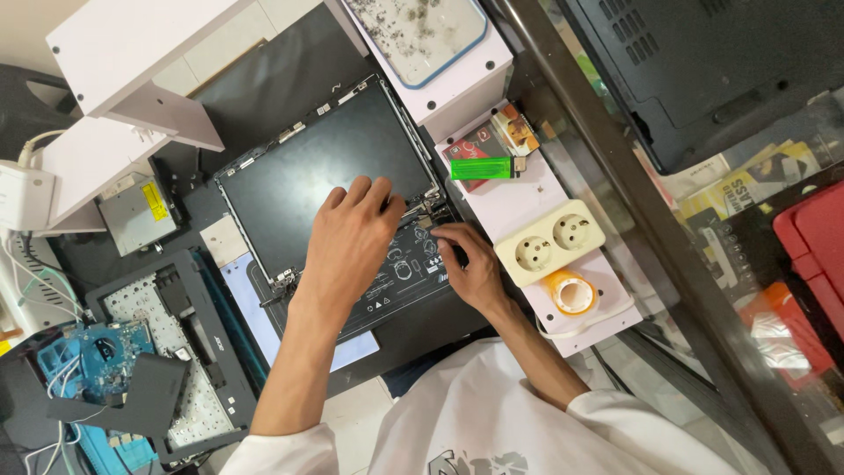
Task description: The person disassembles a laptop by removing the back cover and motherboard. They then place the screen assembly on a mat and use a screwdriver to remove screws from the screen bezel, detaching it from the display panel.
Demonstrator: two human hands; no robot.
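HIDDEN: panel's hinge corner lay under your fingers, hard to make out | LEFT: your left hand rested flat, fingers spread, on the laptop screen panel | RIGHT: your right hand pinched the small hinge part (beside the panel's corner) | AXIS: panel's long side ran diagonally on the dark mat

Screen lower corner hidden under left hand | hinge detail too small | laptop base cut off at top edge

White shelf unit, glass counter
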